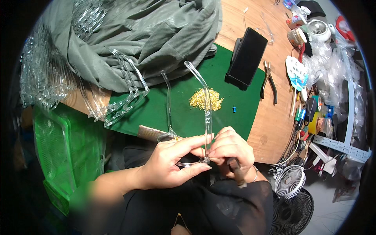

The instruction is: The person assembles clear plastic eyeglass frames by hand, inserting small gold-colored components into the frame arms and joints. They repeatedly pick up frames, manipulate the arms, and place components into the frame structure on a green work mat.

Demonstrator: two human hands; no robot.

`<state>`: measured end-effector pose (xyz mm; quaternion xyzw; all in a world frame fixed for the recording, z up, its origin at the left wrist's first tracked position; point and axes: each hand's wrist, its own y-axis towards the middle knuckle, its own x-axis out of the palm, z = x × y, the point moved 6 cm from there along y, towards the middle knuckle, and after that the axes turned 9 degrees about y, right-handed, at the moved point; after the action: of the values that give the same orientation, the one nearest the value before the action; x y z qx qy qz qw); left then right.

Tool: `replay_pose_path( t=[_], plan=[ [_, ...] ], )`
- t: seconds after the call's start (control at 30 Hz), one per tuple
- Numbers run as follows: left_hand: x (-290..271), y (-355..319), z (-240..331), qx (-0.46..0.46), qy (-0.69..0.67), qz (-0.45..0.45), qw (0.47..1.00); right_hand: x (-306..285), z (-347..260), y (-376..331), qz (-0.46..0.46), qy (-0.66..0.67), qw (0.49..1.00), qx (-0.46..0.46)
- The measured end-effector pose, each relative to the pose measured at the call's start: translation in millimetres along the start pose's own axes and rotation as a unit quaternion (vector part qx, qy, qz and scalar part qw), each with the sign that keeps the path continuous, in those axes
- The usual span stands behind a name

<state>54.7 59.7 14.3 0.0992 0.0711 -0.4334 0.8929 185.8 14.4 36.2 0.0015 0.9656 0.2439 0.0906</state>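
One clear-plastic eyeglass frame (208,124) sits between the hands just past the near edge of the table, both temples unfolded and pointing away over the mat, probably so the hinge corner faces the wearer. Left hand (172,154) is pinching the front by that corner, thumb near side, fingers far side; reads as the clamp. Right hand (234,148) is curled around a brown-handled tool (237,173), fingertips at the same hinge; tip hidden, so can't tell the type. Short grip there looks chosen for fine control. Just beyond: a loose pile of tiny gold-coloured metal bits (206,100) on the dark green flat mat (186,121), likely kept central for quick pickup, plain colour making them easy to spot. Small blue push pin (234,109) lies right of the pile. Black rectangular phone (248,56) is at the mat's far right; dark-handled metal pliers (269,83) are on the bare wood beside it, seemingly parked within right-side reach. Far left, a big heap of clear plastic frames (49,76) sits next to crumpled grey-green ribbed cloth (156,39), presumably out of the working area.
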Motion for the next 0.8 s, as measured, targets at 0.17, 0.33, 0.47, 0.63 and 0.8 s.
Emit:
replay_pose_path(
  t=[0.17,0.33,0.47,0.63,0.8],
  plan=[
    [-2,-1,-1,0.003,0.006,-0.003,1.000,2,5,-6,0.000,0.035,0.999,-0.016],
    [-5,-3,-1,0.014,0.027,-0.003,1.000,4,8,-6,0.010,0.086,0.996,0.003],
    [-4,-3,-2,0.026,0.030,-0.010,0.999,5,11,-9,0.023,0.118,0.993,0.013],
    [-4,-4,-2,0.019,0.007,-0.007,1.000,7,12,-8,0.026,0.154,0.988,0.014],
    [-3,-4,-1,0.025,0.015,-0.007,1.000,6,10,-7,0.021,0.126,0.992,0.010]
  ],
)
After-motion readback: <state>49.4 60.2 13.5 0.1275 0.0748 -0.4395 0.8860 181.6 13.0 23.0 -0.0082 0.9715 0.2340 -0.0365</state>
